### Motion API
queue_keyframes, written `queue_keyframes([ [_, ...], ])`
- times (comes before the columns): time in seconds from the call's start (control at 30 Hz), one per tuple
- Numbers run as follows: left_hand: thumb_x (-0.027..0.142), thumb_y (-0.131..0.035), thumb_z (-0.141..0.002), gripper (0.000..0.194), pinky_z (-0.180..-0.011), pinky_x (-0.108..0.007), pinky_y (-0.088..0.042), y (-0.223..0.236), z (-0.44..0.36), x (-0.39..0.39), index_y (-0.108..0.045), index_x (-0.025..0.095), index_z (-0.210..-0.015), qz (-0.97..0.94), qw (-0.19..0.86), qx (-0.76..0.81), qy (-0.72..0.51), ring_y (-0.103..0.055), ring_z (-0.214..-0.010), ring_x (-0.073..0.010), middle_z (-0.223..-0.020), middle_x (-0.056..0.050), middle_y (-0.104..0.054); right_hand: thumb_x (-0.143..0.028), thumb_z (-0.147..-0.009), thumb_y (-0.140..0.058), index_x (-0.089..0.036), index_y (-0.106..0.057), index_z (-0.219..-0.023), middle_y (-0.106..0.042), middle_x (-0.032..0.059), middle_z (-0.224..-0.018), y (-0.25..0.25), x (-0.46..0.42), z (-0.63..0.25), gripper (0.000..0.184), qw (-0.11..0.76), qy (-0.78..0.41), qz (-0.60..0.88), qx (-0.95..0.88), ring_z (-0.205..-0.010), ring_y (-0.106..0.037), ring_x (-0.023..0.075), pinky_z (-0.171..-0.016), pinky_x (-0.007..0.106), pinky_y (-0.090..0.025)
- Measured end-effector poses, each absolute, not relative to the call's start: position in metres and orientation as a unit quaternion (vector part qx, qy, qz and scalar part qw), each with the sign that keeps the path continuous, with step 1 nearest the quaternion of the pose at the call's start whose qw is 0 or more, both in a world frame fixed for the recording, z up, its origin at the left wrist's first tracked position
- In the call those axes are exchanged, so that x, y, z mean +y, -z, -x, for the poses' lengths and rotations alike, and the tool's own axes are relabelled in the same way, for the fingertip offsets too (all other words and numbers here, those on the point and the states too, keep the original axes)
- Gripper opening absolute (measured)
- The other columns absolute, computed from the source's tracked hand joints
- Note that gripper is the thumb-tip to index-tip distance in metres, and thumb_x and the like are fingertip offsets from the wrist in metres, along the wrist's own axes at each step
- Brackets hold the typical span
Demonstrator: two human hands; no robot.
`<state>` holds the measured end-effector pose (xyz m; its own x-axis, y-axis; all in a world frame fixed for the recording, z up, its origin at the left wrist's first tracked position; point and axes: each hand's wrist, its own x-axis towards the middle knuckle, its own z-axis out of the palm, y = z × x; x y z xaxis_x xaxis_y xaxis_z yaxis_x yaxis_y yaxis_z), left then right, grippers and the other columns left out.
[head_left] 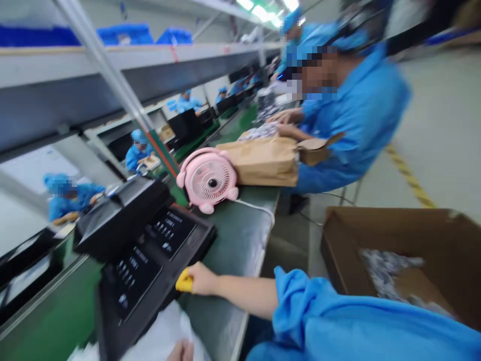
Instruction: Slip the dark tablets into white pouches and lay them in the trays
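Observation:
My right hand (203, 280) is closed around a small yellow object (184, 281), whose kind I cannot make out. It is at the near edge of a black foam tray (171, 288). Two flat black panels with white printed marks, one nearer (138, 278) and one farther (173, 231), lie in the tray. At the bottom edge, only part of my left hand (182, 351) shows, its fingers bent against a crumpled white plastic sheet or bag (165, 331). The sheet overlaps the tray's near end.
A pink fan (211, 181) with a white cable stands on the green bench (235, 250), beside a brown paper bag (266, 160). A co-worker in blue (356, 110) sits beyond. An open cardboard box (338, 250) is at right. A black case (124, 213) and metal post (108, 65) stand at left.

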<state>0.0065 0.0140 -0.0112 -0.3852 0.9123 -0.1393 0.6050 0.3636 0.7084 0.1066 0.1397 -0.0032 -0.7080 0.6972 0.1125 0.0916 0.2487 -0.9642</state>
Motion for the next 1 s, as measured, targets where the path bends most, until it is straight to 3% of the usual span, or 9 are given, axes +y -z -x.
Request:
queue_keyframes([
  [0.07, 0.041, -0.047, -0.083, 0.033, -0.059, -0.026, -0.047, 0.018, 0.000, -0.012, -0.050, 0.018, -0.059, -0.473, 0.268, 0.791, -0.280, -0.052, -0.061, -0.0147, -0.059, 0.000, -0.053, -0.025, -0.076, -0.050, -0.024, -0.066, -0.081, -0.065, -0.0052, -0.081, 0.013, 0.139, -0.102, 0.016, 0.314, -0.554, 0.272, -0.721, -0.076, -0.057, 0.0124, -0.074, 0.024, -0.045],
  [0.13, 0.040, -0.040, -0.082, 0.032, -0.057, -0.027, -0.044, 0.015, 0.006, -0.031, -0.044, 0.022, -0.057, -0.486, 0.225, 0.796, -0.282, -0.050, -0.056, -0.0159, -0.052, 0.000, -0.049, -0.027, -0.075, -0.050, -0.020, -0.066, -0.089, -0.065, -0.0001, -0.082, 0.022, 0.138, -0.099, 0.022, 0.335, -0.558, 0.271, -0.709, -0.070, -0.055, 0.0120, -0.070, 0.025, -0.045],
  [0.27, 0.039, -0.036, -0.080, 0.024, -0.062, -0.029, -0.044, 0.004, 0.028, -0.051, -0.051, 0.021, -0.074, -0.455, 0.091, 0.833, -0.301, -0.055, -0.061, -0.0176, -0.065, -0.003, -0.059, -0.033, -0.072, -0.057, -0.020, -0.067, -0.096, -0.063, 0.0032, -0.074, 0.028, 0.129, -0.100, 0.029, 0.368, -0.523, 0.233, -0.733, -0.063, -0.050, 0.0126, -0.070, 0.027, -0.044],
  [0.37, 0.037, -0.038, -0.080, 0.022, -0.072, -0.032, -0.045, 0.004, 0.051, -0.065, -0.052, 0.019, -0.083, -0.419, -0.018, 0.860, -0.292, -0.058, -0.076, -0.0212, -0.079, -0.008, -0.060, -0.034, -0.075, -0.057, -0.022, -0.068, -0.096, -0.066, 0.0064, -0.084, 0.026, 0.112, -0.105, 0.027, 0.354, -0.417, 0.103, -0.831, -0.079, -0.056, 0.0171, -0.082, 0.032, -0.042],
  [0.43, 0.031, -0.041, -0.080, 0.020, -0.078, -0.036, -0.044, 0.008, 0.060, -0.074, -0.053, 0.016, -0.087, -0.416, -0.066, 0.878, -0.228, -0.056, -0.086, -0.0247, -0.089, -0.013, -0.060, -0.033, -0.075, -0.058, -0.025, -0.068, -0.097, -0.066, 0.0068, -0.098, 0.026, 0.102, -0.107, 0.026, 0.288, -0.367, 0.005, -0.884, -0.096, -0.054, 0.0201, -0.090, 0.035, -0.037],
  [0.53, 0.024, -0.041, -0.082, 0.017, -0.077, -0.037, -0.043, 0.013, 0.061, -0.085, -0.054, 0.015, -0.086, -0.422, -0.037, 0.900, -0.101, -0.056, -0.088, -0.0267, -0.090, -0.014, -0.060, -0.029, -0.071, -0.062, -0.028, -0.069, -0.093, -0.065, 0.0045, -0.103, 0.029, 0.096, -0.115, 0.023, 0.198, -0.372, -0.058, -0.905, -0.106, -0.051, 0.0202, -0.096, 0.036, -0.031],
  [0.67, 0.026, -0.036, -0.088, 0.022, -0.064, -0.034, -0.043, 0.009, 0.053, -0.092, -0.054, 0.014, -0.086, -0.330, 0.047, 0.943, -0.017, -0.061, -0.073, -0.0264, -0.070, -0.010, -0.061, -0.029, -0.077, -0.056, -0.026, -0.069, -0.088, -0.067, 0.0072, -0.095, 0.034, 0.104, -0.130, 0.018, 0.195, -0.375, -0.013, -0.906, -0.098, -0.054, 0.0191, -0.095, 0.036, -0.031],
  [0.77, 0.025, -0.041, -0.086, 0.019, -0.062, -0.033, -0.043, 0.003, 0.050, -0.084, -0.056, 0.013, -0.083, -0.360, 0.038, 0.932, 0.012, -0.061, -0.071, -0.0259, -0.069, -0.010, -0.061, -0.033, -0.080, -0.052, -0.023, -0.068, -0.094, -0.066, 0.0097, -0.095, 0.035, 0.108, -0.135, 0.024, 0.195, -0.302, 0.009, -0.933, -0.093, -0.054, 0.0196, -0.089, 0.036, -0.036],
  [1.0, 0.027, -0.046, -0.084, 0.030, -0.077, -0.040, -0.046, 0.007, 0.083, -0.051, -0.054, 0.009, -0.106, -0.539, -0.302, 0.779, -0.111, -0.052, -0.091, -0.0260, -0.105, -0.017, -0.055, -0.034, -0.086, -0.046, -0.016, -0.060, -0.108, -0.062, 0.0119, -0.103, 0.046, 0.109, -0.129, 0.032, 0.325, -0.202, 0.052, -0.922, -0.094, -0.054, 0.0207, -0.085, 0.038, -0.044],
])
